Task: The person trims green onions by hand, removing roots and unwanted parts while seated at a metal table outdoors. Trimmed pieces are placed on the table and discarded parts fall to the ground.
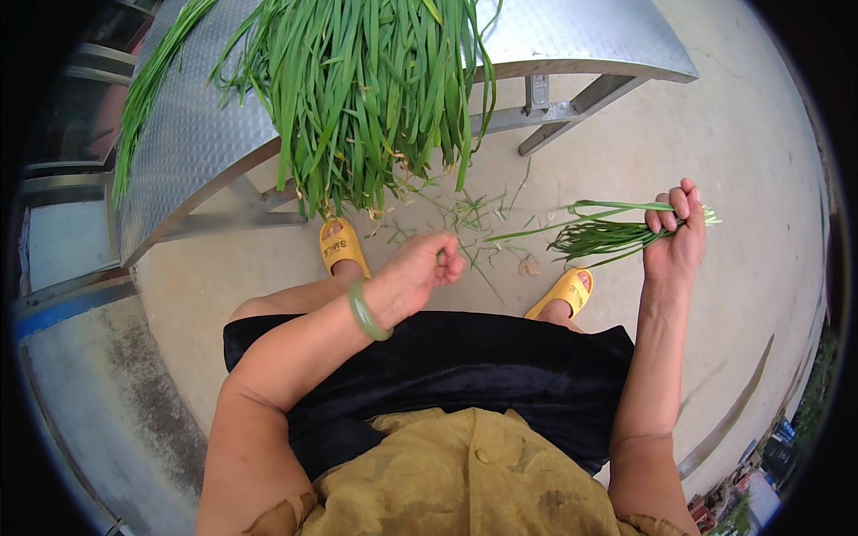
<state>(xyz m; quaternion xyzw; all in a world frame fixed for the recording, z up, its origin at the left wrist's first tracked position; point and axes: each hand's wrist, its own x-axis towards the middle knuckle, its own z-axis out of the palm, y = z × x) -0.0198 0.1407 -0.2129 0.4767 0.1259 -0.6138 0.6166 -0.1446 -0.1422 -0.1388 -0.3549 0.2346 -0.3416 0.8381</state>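
My right hand (676, 231) is raised at the right, its fingers closed around a small bunch of green garlic chives (596, 238); the pale ends stick out past the hand and the leaves point left. My left hand (429, 268), below a green bangle (367, 311), is curled over my lap. A bit of green shows between its thumb and fingers, but I cannot tell whether it is gripped. A large heap of long green chives (375, 87) hangs over the edge of the metal table, its tips dry and yellowish. A slimmer bundle (141, 107) lies at the table's left side.
The textured metal table (570, 30) stands in front, with metal legs and braces below it. Loose green scraps (476, 214) are scattered on the concrete floor (737, 167) between my yellow slippers (343, 246). Assorted items lie at the far lower right.
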